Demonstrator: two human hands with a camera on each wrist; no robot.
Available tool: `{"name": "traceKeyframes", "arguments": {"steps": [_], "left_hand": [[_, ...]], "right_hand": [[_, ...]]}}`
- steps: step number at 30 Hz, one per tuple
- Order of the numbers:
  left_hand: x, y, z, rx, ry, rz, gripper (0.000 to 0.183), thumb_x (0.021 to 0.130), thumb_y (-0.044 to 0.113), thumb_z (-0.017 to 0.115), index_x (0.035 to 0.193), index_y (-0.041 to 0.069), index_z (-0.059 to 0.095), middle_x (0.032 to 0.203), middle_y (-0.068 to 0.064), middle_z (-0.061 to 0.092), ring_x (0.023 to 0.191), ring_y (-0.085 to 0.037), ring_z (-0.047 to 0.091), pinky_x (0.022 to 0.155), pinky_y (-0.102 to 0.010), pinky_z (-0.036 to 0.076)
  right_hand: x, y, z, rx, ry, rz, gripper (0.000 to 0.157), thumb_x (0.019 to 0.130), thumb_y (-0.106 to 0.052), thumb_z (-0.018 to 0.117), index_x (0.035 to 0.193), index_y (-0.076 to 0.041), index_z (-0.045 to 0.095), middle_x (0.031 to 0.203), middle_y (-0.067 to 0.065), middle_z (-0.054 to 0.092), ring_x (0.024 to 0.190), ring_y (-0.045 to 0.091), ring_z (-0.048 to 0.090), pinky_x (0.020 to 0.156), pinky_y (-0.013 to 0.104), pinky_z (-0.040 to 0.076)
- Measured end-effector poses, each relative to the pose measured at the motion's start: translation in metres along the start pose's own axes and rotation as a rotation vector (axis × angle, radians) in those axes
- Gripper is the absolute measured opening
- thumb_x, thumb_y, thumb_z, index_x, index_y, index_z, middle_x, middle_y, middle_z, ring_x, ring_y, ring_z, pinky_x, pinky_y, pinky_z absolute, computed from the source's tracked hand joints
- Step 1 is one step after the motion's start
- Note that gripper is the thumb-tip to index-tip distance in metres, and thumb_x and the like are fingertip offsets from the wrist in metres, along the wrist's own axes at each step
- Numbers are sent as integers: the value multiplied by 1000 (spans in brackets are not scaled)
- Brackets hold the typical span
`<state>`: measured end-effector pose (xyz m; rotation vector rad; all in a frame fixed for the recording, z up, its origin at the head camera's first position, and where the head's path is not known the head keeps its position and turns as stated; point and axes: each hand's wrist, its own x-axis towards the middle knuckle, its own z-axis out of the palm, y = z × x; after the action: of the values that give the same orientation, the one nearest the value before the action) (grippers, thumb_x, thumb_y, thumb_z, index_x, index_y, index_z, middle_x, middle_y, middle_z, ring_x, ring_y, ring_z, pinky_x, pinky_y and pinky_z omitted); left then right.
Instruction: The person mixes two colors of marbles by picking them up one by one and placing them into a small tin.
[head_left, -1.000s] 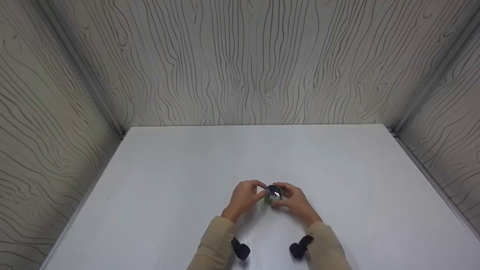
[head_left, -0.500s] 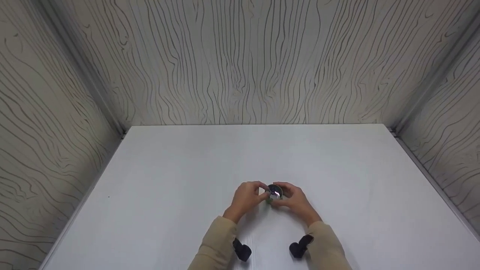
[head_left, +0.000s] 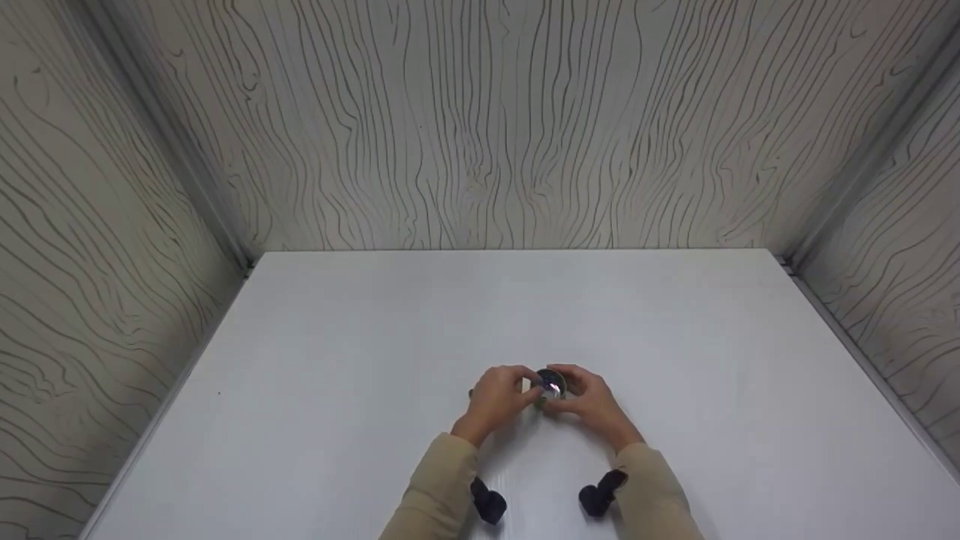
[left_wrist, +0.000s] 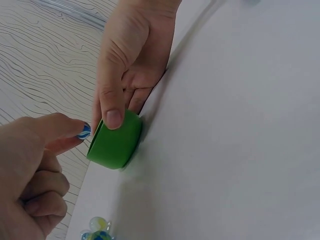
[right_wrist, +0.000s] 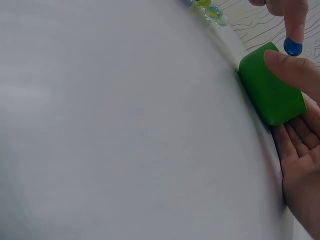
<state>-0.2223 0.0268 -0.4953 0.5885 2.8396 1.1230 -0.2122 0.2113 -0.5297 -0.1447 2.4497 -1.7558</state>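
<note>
My left hand pinches a blue marble between thumb and index finger. The marble is right at the rim of a small round green bowl, and in the right wrist view the blue marble overlaps the space just above the rim. My right hand grips the green bowl from the right, thumb at the near side and fingers at the far side. From the head view, the bowl's inside looks dark and shiny. The bowl stands on the white table.
Several glass marbles, clear with blue, green and yellow, lie in a cluster left of the bowl. In the head view my left hand mostly hides them. Wood-grain panels rise behind the white table and at both sides.
My left hand has shifted slightly right, its fingertips closer over the bowl's rim. A small edge of something now shows left of that hand. My right hand and the bowl stay nearly still.
</note>
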Motion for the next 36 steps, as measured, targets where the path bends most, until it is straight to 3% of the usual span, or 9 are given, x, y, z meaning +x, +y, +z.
{"name": "traceKeyframes", "arguments": {"steps": [15, 23, 36], "left_hand": [[1, 2, 3, 5, -20, -44, 20, 87, 24, 70, 102, 13, 74, 64, 8, 41, 57, -5, 36, 52, -19, 25], [1, 0, 4, 19, -32, -28, 18, 87, 24, 69, 101, 15, 75, 61, 10, 39, 55, -4, 33, 51, -18, 24], [-2, -8, -5, -61, 3, -4, 16, 88, 19, 68, 98, 10, 75, 58, 10, 36, 52, -3, 31, 50, -17, 24]], "right_hand": [[-1, -2, 0, -1, 11, 4, 60, 77, -10, 78, 132, -3, 55, 137, 20, 56, 132, 37, 50, 111, 50, 36], [0, -2, -2, -3, -10, -7, 62, 78, -12, 78, 134, -1, 53, 139, 22, 53, 133, 38, 49, 110, 47, 39], [-1, -2, -1, -40, 0, -16, 63, 77, -14, 79, 133, 0, 53, 135, 22, 55, 130, 38, 52, 108, 44, 41]]}}
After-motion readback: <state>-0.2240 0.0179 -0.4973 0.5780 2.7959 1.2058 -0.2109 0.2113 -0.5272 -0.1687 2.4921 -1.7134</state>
